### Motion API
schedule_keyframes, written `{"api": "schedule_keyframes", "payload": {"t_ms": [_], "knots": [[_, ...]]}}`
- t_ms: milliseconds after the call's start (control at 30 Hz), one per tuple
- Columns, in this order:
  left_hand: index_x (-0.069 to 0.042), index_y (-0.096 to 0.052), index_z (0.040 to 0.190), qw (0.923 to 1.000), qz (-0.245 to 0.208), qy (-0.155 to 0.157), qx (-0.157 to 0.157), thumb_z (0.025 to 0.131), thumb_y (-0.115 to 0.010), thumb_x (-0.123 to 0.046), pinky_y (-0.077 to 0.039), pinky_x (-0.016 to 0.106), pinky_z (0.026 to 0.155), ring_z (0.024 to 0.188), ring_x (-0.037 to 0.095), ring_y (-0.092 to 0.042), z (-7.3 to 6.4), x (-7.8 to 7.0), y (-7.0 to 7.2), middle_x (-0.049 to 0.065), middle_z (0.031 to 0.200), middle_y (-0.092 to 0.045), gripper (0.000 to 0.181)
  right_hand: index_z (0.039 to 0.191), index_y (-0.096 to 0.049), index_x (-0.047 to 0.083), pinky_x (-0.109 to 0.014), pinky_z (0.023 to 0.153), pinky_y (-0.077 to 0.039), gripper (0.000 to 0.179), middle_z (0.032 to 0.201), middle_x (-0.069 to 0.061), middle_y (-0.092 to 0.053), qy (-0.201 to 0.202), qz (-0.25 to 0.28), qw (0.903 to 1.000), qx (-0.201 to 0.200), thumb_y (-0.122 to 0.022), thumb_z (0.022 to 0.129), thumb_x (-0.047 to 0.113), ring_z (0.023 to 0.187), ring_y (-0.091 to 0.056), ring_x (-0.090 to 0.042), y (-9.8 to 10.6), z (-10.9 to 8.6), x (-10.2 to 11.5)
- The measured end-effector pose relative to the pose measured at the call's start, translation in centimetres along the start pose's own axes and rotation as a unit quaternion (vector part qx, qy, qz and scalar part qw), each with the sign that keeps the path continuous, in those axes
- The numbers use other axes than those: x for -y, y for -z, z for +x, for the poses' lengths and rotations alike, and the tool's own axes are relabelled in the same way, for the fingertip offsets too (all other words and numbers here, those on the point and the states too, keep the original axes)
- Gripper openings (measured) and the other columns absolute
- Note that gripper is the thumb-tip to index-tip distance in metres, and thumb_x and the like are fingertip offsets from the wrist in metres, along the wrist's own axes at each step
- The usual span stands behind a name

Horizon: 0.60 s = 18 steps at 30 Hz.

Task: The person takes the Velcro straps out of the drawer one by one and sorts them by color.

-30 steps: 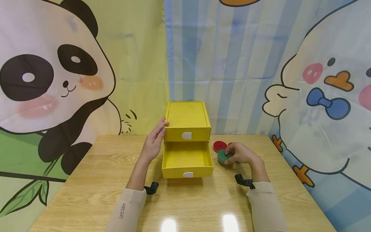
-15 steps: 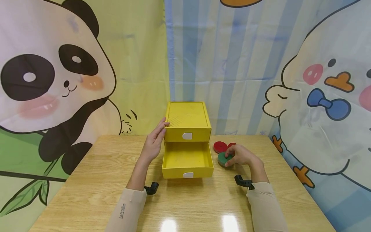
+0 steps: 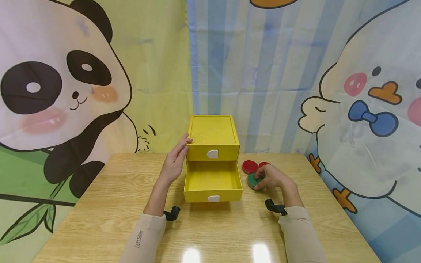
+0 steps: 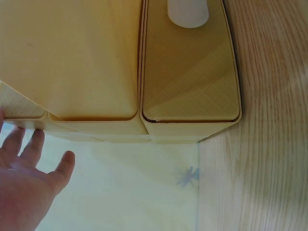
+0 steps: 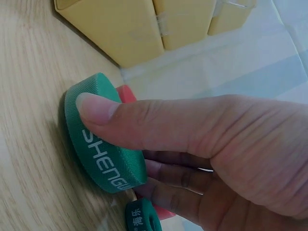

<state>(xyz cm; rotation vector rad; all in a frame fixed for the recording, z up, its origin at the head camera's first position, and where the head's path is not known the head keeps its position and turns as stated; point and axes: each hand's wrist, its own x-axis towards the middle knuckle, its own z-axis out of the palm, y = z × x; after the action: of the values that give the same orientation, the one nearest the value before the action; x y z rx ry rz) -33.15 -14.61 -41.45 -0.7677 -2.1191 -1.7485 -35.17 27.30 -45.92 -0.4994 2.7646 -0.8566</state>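
Note:
A yellow drawer unit (image 3: 213, 128) stands on the table against the curtain. Its middle drawer (image 3: 194, 195) is pulled out, with a bare bottom showing. My left hand (image 3: 174, 162) rests its straight fingers against the unit's upper left side. In the left wrist view, the lowest drawer (image 4: 187, 77), with a white handle, is pushed in. To the right of the unit, my right hand (image 3: 276, 177) pinches a green roll of fabric tape (image 5: 103, 154) with white lettering. The thumb lies on its outer band; the fingers are on the far side, partly hidden.
Two red rolls lie just behind the green one, the left red roll (image 3: 250, 166) and the right red roll (image 3: 264, 164). A smaller green roll (image 5: 137, 216) shows beneath my fingers in the right wrist view. Behind the wooden table (image 3: 210, 233) hangs a printed curtain (image 3: 158, 73).
My right hand and wrist have shifted slightly left, while the green roll stays in almost the same spot. The left hand and the drawers have not moved.

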Motion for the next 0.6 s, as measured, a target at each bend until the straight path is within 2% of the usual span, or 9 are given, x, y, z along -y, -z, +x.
{"api": "schedule_keyframes", "payload": {"t_ms": [233, 500, 600], "knots": [[-0.019, -0.058, 0.144, 1.0000, -0.002, -0.002, -0.001, 0.115, -0.041, -0.029, -0.028, 0.037, 0.126, 0.159, 0.010, -0.022, 0.05, 0.08, 0.01, -0.002, 0.173, -0.025, 0.036, 0.097, -0.074, 0.009, -0.041, 0.087, -0.054, 0.031, 0.097, -0.005, -0.072, -0.009, 0.000, 1.0000, -0.005, -0.095, 0.077, 0.022, 0.091, -0.059, -0.022, -0.07, -0.01, 0.17], [-0.019, -0.058, 0.145, 1.0000, 0.000, -0.001, -0.002, 0.115, -0.040, -0.029, -0.028, 0.037, 0.126, 0.159, 0.010, -0.022, 0.00, 0.14, 0.03, -0.005, 0.173, -0.026, 0.036, 0.097, -0.075, 0.008, -0.037, 0.082, -0.053, 0.031, 0.096, -0.006, -0.072, -0.006, -0.013, 0.9999, -0.001, -0.095, 0.076, 0.021, 0.087, -0.058, -0.021, 0.06, -0.14, 0.49], [-0.019, -0.058, 0.145, 1.0000, 0.002, 0.000, -0.003, 0.115, -0.040, -0.030, -0.028, 0.036, 0.126, 0.160, 0.011, -0.022, -0.01, 0.14, 0.04, -0.005, 0.173, -0.026, 0.037, 0.097, -0.076, 0.008, -0.040, 0.085, -0.055, 0.029, 0.098, -0.006, -0.073, 0.000, -0.019, 0.9998, -0.002, -0.094, 0.078, 0.021, 0.091, -0.060, -0.022, 0.27, -0.26, 0.60]]}}
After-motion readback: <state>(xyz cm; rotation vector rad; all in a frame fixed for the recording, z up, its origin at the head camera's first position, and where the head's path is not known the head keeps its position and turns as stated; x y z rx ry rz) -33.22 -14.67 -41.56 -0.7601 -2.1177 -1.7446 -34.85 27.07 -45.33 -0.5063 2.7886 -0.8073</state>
